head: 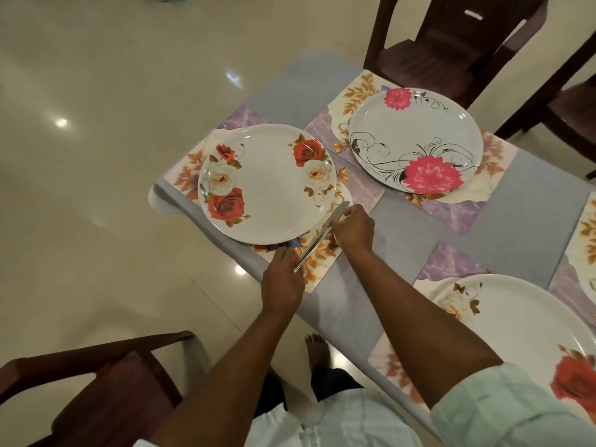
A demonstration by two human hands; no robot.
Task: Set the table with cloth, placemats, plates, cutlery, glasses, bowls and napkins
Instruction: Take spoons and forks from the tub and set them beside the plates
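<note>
— Held at both ends, the table knife (pixel 322 237) is pinched at its handle by the left hand (pixel 283 279) and at its blade by the right hand (pixel 353 229); each grip is narrow, closed on the steel.

— Where is it being laid?

— At about four o'clock of the rose-patterned plate (pixel 266 183), just beside its rim, on the floral placemat (pixel 317 266).

— What should be minded?

— The knife should be lowered flat, kept off the rim, and squared with the placemat's edge. The blade end is best released first, so the handle is not swung across the grey cloth (pixel 396 230) covering the surface.
</note>
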